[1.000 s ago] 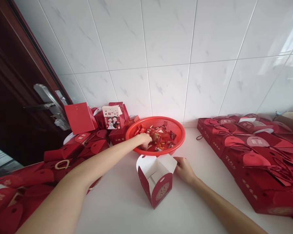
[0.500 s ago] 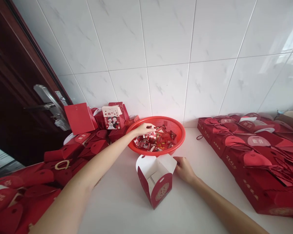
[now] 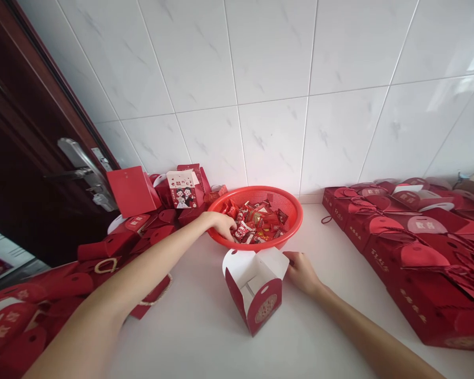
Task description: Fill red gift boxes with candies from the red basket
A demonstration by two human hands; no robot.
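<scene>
My left hand (image 3: 222,225) reaches over the near left rim of a red plastic basket (image 3: 294,223) with perforated walls. Its fingers are curled down among the wrapped candies (image 3: 256,221); what they grip, if anything, is hidden. In front of the basket stands an open gift box (image 3: 266,305), dark red outside with a gold round pattern and white inside. My right hand (image 3: 301,271) pinches the box's raised right flap between closed fingers. The bottom of the box shows white, with its folded panels visible.
Red gift boxes (image 3: 414,273) with cords stand in rows on the right. More red boxes (image 3: 114,245) are piled on the left, one with a printed couple (image 3: 184,196). A tiled wall (image 3: 272,142) rises behind the white tabletop (image 3: 197,326); a dark door (image 3: 31,158) is at left.
My left hand has moved down and left, from above the candies to the basket's near left side. My right hand stays on the box flap. The view has shifted slightly.
</scene>
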